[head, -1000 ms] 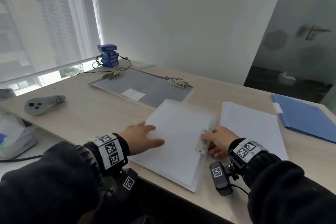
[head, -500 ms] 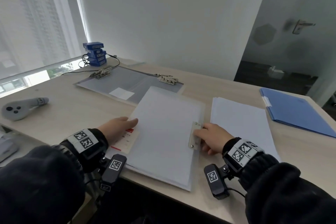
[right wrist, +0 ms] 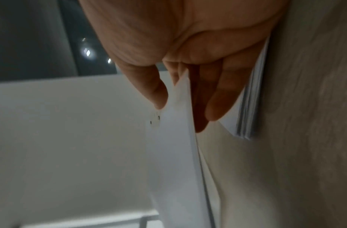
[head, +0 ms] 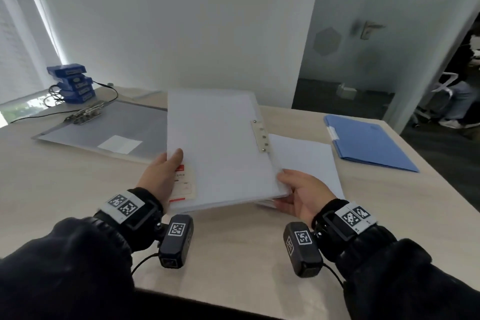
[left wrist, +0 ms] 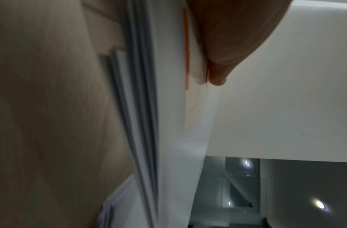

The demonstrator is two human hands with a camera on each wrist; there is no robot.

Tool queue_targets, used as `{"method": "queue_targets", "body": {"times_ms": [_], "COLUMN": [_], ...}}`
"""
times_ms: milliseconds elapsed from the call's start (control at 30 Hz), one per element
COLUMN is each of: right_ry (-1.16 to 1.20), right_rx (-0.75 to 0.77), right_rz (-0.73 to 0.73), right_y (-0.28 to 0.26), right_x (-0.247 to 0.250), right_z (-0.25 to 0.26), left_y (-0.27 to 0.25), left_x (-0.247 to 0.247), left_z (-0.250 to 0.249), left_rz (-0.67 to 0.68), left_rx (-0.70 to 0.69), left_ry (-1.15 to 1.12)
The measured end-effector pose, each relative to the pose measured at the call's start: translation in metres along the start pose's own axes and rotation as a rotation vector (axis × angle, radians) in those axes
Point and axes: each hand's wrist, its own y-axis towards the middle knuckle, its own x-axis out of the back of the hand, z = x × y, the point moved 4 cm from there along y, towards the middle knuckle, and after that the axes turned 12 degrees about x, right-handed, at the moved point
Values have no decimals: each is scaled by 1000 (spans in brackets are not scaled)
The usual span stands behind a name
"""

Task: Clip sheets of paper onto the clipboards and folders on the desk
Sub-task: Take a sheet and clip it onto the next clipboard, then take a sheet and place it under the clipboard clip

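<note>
A white folder (head: 218,148) with paper on it and a metal clip (head: 260,137) on its right edge is lifted off the desk, far end raised. My left hand (head: 166,166) grips its left edge beside a red-and-white label (head: 181,184), thumb on top. My right hand (head: 293,184) grips its near right corner, thumb above and fingers beneath. In the left wrist view the thumb (left wrist: 227,46) presses on the folder (left wrist: 168,123). The right wrist view shows the thumb (right wrist: 149,86) and fingers pinching the folder's corner (right wrist: 180,123).
A stack of loose white paper (head: 306,161) lies under the folder's right side. Two grey clipboards (head: 117,127) lie at the back left, near stacked blue boxes (head: 71,83) with cables. A blue folder (head: 366,143) lies at the right.
The white folder lay flat with my right hand at its clip. My left hand moved to the left edge, the right to the near corner, and both lifted the folder.
</note>
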Motion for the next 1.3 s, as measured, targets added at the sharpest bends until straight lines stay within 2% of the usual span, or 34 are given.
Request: {"method": "queue_targets", "body": {"times_ms": [100, 167, 300, 433, 500, 567, 667, 800, 1067, 1200, 1300], "right_ry": [302, 390, 355, 349, 351, 358, 404, 377, 304, 303, 155], "right_rx": [13, 42, 37, 28, 52, 57, 61, 152, 180, 116, 50], "right_rz": [-116, -161, -183, -293, -360, -424, -506, -567, -707, -794, -782], "right_y": [0, -1, -3, 5, 13, 22, 37, 64, 127, 150, 157], "right_x": [25, 36, 49, 82, 105, 127, 157, 192, 245, 258, 260], "right_z": [8, 13, 12, 20, 26, 30, 37, 57, 67, 72, 77], "left_y": [7, 12, 8, 17, 21, 27, 38, 51, 56, 57, 55], "left_x": [-48, -79, -140, -180, -187, -189, -190, -189, -192, -194, -195], "left_z": [6, 12, 14, 13, 16, 22, 33, 44, 47, 50, 50], "left_rz": [4, 32, 108, 249, 310, 313, 362, 416, 457, 471, 483], "left_rx": [46, 75, 99, 16, -59, -105, -52, -13, -88, -103, -110], "left_ry": [-2, -12, -9, 229, 430, 580, 630, 711, 940, 1085, 1152]}}
